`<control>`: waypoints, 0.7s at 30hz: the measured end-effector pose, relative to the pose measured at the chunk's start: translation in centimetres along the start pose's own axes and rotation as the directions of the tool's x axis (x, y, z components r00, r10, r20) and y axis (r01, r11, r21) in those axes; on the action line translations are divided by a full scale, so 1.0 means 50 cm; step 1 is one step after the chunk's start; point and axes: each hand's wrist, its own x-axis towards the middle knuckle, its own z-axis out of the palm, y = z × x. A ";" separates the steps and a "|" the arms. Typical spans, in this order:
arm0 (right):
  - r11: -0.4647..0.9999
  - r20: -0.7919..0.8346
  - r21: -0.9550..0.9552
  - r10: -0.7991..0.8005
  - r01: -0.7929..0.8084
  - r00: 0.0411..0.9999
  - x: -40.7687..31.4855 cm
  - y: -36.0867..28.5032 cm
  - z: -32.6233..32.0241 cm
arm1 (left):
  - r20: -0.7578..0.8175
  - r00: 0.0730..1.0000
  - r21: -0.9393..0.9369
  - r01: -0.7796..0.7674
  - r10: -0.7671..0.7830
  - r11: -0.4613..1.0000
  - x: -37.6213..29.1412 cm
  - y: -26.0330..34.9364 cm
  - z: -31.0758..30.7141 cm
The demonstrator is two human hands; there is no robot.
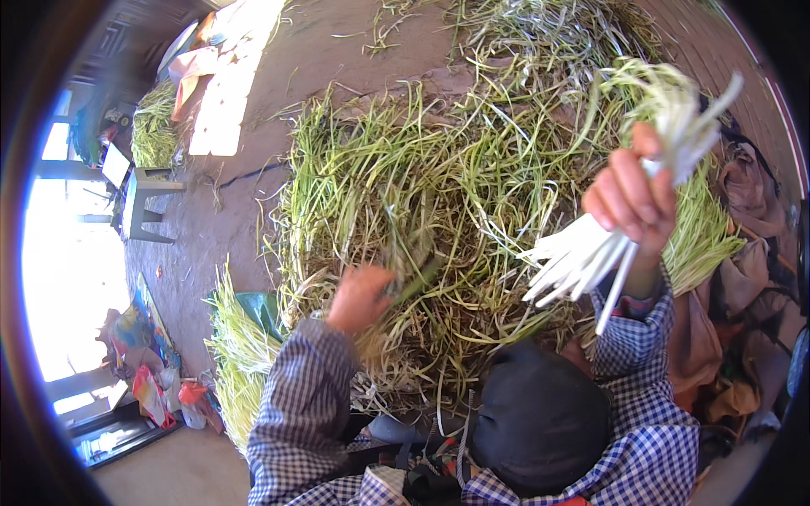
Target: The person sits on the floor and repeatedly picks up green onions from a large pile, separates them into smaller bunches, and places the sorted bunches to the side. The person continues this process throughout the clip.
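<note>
My right hand (633,193) is raised at the right, closed around a bunch of chive-like stalks (576,256). Their white stem ends fan out below the fist, while pale green leaves curl above it. A wide heap of loose green and dry stalks (405,158) covers the floor before me. Over the near part of this heap is my left hand (361,297), blurred by motion. Blurred strands lie at its fingertips, and I cannot tell whether it grips them.
Tidier stalk piles lie at my left (243,379) and beyond my right wrist (702,234). Another heap (557,38) is at the top. A small stool (149,202) stands at the left, with plastic bags (152,395) nearer. A dark rounded cloth shape (538,417) is close below my right arm.
</note>
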 end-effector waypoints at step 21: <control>0.892 -0.607 0.143 0.421 -0.429 0.674 -0.115 0.198 0.005 | -0.277 0.960 -0.312 -0.121 0.031 0.942 0.074 0.100 0.007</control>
